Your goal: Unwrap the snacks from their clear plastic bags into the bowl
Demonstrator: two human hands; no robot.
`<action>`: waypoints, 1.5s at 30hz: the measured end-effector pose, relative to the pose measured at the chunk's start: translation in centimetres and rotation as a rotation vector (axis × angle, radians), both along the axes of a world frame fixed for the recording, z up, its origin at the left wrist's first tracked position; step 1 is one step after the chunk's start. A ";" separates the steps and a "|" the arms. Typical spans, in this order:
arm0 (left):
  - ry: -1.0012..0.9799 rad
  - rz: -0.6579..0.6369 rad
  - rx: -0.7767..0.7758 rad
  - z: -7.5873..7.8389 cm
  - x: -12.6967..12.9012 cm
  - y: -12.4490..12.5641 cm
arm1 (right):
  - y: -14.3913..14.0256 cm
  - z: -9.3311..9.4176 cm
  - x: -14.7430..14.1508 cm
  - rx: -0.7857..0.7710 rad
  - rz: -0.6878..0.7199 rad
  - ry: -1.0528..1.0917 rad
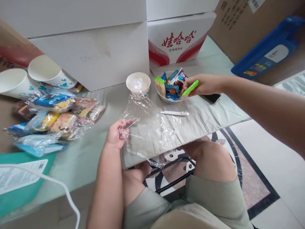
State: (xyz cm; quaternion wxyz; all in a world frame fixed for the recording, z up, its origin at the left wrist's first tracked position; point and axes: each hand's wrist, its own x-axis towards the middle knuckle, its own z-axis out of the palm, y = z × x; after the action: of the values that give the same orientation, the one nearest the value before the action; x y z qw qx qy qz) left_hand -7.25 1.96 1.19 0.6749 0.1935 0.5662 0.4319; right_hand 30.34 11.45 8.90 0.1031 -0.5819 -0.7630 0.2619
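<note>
My left hand [118, 133] is closed on one edge of a crumpled, clear plastic bag [152, 130], which spreads over the table and droops past its front edge. My right hand [199, 85] pinches a bright green-edged packet [190, 88] at the right rim of a clear plastic bowl [169, 101]. Small wrapped snacks [172, 89] fill that bowl, and a similar green-topped packet [160, 85] stands at its left side. Just left of the bowl, a paper cup [138, 86] has crumpled clear plastic in it. A white pen-like cutter [174, 113] lies in front of the bowl.
Wrapped snacks [57, 117] pile up at left beside two tipped paper cups [47, 73]. White boxes [95, 54] line the back. A dark phone-like object [212, 98] lies under my right forearm. A blue bottle [269, 47] leans at right; a white cable [59, 184] crosses lower left.
</note>
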 end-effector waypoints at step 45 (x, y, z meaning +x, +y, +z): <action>0.275 0.123 0.096 -1.1 -1.1 -3.3 | -18.3 -12.6 -10.5 0.554 0.252 0.492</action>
State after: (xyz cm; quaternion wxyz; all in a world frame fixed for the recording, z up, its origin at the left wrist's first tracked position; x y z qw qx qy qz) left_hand -8.40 -1.32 0.06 0.5530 0.2478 0.6428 0.4686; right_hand 19.85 -6.84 -3.70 0.4033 -0.3537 -0.8226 0.1884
